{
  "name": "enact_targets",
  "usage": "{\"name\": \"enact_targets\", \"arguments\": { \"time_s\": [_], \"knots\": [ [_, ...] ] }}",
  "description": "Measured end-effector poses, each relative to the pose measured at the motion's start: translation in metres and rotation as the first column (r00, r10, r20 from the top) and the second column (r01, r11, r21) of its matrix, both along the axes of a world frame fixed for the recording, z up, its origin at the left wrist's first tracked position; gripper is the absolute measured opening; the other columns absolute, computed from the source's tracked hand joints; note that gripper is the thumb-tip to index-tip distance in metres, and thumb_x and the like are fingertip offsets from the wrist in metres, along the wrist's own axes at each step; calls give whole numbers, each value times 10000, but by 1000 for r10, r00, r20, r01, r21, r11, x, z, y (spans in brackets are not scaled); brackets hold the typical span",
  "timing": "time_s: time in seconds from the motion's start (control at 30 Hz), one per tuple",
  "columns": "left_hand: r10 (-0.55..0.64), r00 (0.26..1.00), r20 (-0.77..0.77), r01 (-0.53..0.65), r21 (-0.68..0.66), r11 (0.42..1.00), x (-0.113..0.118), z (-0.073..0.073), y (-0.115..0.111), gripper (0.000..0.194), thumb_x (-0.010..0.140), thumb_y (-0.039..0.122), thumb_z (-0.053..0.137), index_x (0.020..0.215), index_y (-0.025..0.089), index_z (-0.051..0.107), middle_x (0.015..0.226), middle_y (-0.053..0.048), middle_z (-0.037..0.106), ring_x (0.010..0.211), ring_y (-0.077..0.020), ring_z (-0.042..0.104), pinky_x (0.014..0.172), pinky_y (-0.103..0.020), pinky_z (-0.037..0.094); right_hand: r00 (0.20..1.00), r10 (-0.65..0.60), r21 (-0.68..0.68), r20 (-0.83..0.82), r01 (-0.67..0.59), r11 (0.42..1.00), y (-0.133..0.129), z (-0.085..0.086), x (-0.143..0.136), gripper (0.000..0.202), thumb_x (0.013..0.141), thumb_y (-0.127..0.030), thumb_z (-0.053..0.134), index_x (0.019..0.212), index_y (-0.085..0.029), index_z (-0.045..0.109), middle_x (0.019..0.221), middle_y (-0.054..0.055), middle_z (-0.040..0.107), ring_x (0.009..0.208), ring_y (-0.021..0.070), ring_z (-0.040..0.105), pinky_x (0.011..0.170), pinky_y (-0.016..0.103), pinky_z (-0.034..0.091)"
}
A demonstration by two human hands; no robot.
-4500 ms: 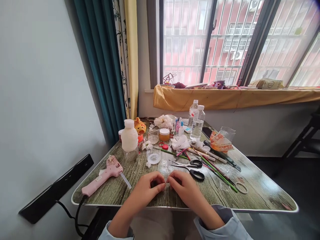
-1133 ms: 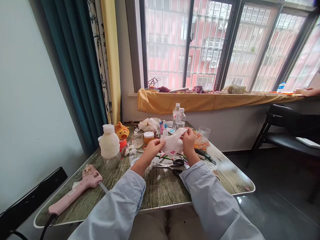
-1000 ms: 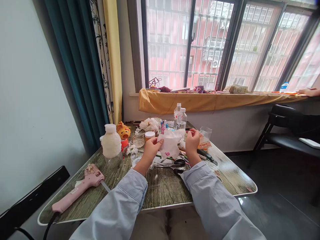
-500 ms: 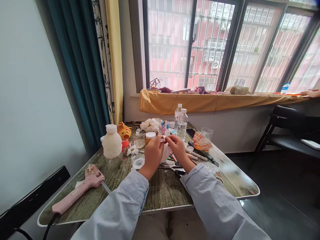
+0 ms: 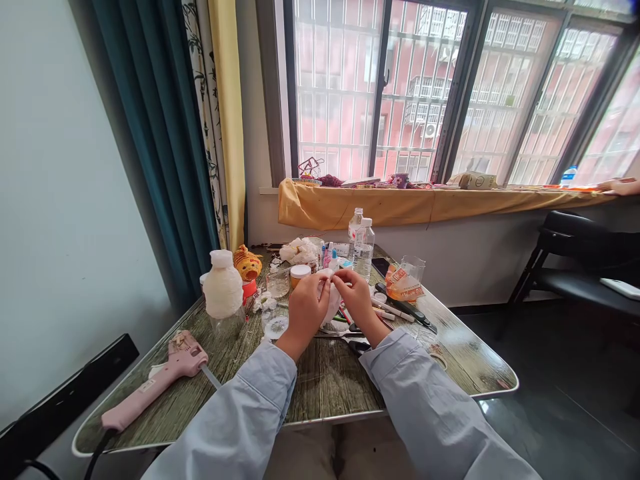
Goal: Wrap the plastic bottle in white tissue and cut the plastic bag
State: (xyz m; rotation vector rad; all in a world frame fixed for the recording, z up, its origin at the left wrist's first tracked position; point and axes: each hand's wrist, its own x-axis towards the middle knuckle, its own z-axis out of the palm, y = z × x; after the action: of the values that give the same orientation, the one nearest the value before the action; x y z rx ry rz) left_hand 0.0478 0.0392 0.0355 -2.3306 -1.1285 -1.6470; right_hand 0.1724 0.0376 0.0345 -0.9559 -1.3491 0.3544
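Note:
Over the middle of the table, my left hand point(image 5: 309, 305) and my right hand point(image 5: 356, 295) are close together, fingertips pinched on a small white piece point(image 5: 327, 273). The fingers mostly cover it, and its material is hard to tell. Behind and below the hands shows a pale, rounded white object point(image 5: 332, 308), partly hidden. Scissors point(image 5: 358, 347) lie under my right wrist. Left of my left hand are a clear cup point(image 5: 276, 325) and white scraps point(image 5: 264, 301). A jar with a white lid point(image 5: 301, 272) stands just beyond it.
A white-coated bottle point(image 5: 223, 291) and a pink glue gun point(image 5: 163, 387) are at the left, near an orange figure point(image 5: 247, 263). Clear water bottles point(image 5: 364, 250) stand at the back. Pens point(image 5: 397, 312), a dark-handled tool point(image 5: 413, 312) and an orange packet point(image 5: 403, 285) lie right. A person's hand point(image 5: 623, 187) shows far right.
My fingertips have shifted slightly on the small white piece, and my left fingers are bent a little more over it. The view has moved slightly; the other things stay in place.

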Motion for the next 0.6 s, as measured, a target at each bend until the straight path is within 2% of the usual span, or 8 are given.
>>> {"name": "enact_targets", "arguments": {
  "time_s": [0.17,0.6],
  "knots": [
    [7,1000,23,-6,-24,1000,0,0,1,188,904,297,447,960,186,589,899,-72,680,857,-216,630,767,-334,483,1000,6,-3,6,-6,1000,-1,1,-1,200,750,-366,534,764,-190,626,766,37,665,705,190,593,668,302,474],
    [12,999,30,-11,-34,999,1,-1,1,140,863,228,508,972,205,592,934,-60,683,902,-220,627,799,-338,477,1000,8,-18,7,-7,1000,-1,-1,-3,210,752,-385,545,754,-187,617,747,29,656,681,180,581,645,289,468]
  ]
}}
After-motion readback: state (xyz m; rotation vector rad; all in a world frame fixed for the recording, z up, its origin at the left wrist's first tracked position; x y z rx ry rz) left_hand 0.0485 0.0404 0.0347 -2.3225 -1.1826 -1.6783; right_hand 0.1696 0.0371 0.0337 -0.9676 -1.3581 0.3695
